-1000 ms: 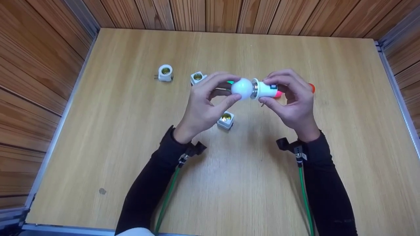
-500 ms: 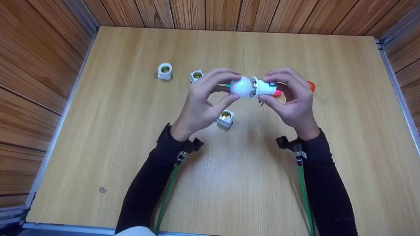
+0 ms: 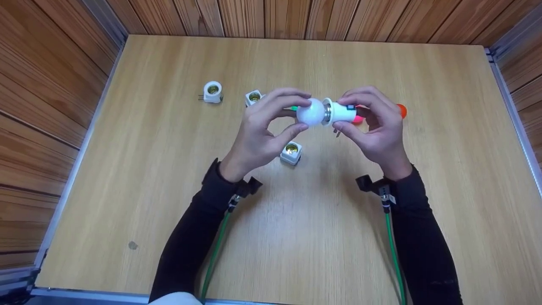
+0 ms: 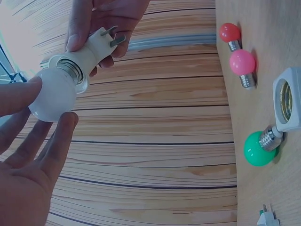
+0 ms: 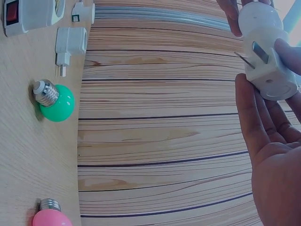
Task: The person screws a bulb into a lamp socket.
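Note:
A white light bulb [image 3: 310,112] is pinched between the thumb and fingers of my left hand [image 3: 271,127]. My right hand [image 3: 374,123] grips a white plug-in lamp socket [image 3: 342,113] by its body. The two are held in line above the table, with the bulb's metal screw base at the socket's mouth; in the left wrist view part of its thread [image 4: 71,70] shows outside the rim. Two flat plug prongs [image 5: 260,52] stick out from the socket's side in the right wrist view.
Three more white sockets lie on the table: one at left [image 3: 212,92], one behind my left hand [image 3: 254,97], one nearer [image 3: 291,153]. Green [image 4: 259,149], pink [image 4: 242,62] and red [image 4: 230,32] bulbs lie beyond my hands. Wooden walls [image 3: 288,19] border the table.
Both hands keep their grips, and bulb and socket stay lined up. Against a second ago they appear only slightly higher and further left; since half a second ago hardly anything differs.

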The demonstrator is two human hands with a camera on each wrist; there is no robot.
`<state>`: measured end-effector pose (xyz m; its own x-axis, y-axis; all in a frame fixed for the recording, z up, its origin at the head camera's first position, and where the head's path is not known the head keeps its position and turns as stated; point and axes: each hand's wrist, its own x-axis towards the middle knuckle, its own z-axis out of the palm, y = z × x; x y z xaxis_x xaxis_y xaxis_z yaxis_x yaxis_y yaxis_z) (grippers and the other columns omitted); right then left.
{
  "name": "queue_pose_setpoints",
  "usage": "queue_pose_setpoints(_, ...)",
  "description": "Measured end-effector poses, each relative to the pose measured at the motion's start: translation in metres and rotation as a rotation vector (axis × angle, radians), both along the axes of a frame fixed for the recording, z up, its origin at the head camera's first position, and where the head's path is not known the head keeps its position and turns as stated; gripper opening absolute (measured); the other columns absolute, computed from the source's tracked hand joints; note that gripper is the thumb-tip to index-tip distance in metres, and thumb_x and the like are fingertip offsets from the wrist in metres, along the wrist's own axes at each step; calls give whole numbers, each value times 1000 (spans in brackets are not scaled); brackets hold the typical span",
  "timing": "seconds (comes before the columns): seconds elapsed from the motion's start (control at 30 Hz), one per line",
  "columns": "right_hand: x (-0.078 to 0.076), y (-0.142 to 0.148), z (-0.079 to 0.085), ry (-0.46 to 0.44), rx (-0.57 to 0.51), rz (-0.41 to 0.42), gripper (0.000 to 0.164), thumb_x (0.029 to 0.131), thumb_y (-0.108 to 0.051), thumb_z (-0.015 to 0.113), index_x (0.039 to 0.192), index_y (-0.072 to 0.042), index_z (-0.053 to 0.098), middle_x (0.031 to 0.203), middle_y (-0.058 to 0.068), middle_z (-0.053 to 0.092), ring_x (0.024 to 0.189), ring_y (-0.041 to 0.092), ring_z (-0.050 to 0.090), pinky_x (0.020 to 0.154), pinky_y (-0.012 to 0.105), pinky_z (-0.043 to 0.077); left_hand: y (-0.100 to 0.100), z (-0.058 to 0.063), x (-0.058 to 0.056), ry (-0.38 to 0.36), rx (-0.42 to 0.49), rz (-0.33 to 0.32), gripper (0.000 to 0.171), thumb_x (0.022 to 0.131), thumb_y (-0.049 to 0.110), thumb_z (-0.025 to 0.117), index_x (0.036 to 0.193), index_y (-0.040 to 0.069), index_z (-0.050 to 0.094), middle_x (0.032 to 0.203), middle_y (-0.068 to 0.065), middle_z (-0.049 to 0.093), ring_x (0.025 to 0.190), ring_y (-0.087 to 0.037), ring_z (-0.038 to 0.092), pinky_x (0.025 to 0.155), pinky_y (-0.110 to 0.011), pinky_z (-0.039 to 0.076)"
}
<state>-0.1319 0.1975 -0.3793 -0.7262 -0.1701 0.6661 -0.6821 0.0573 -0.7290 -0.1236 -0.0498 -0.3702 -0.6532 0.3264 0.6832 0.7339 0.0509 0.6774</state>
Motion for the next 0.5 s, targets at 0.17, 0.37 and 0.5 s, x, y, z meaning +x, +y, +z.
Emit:
queue_pose_setpoints(0.17, 1, 0, -1, -7, 1, -4, 36, 79, 9, 87, 109, 18, 69, 111, 6, 72, 103, 17, 71, 98, 24, 64, -2, 0, 0, 13, -8, 6, 36, 99, 13, 76, 128, -7, 69, 132, -24, 70, 124, -28, 71, 99, -28, 65)
queue_pose_setpoints(0.37, 2, 0, -1, -7, 4, -8, 35, 79, 9, 87, 110, 15, 71, 110, 13, 72, 103, 19, 71, 97, 24, 65, -3, 2, -2, 3, -5, 14, 42, 97, 15, 78, 131, -8, 69, 132, -24, 71, 122, -27, 73, 99, -28, 65)
queue_pose_setpoints(0.5, 1, 0, 0, -1, 11, -10, 36, 80, 8, 87, 109, 18, 69, 110, 10, 72, 103, 17, 71, 98, 24, 64, -5, 3, -2, -44, -47, 39, 41, 98, 18, 78, 131, -4, 70, 133, -20, 73, 121, -23, 73, 96, -29, 66)
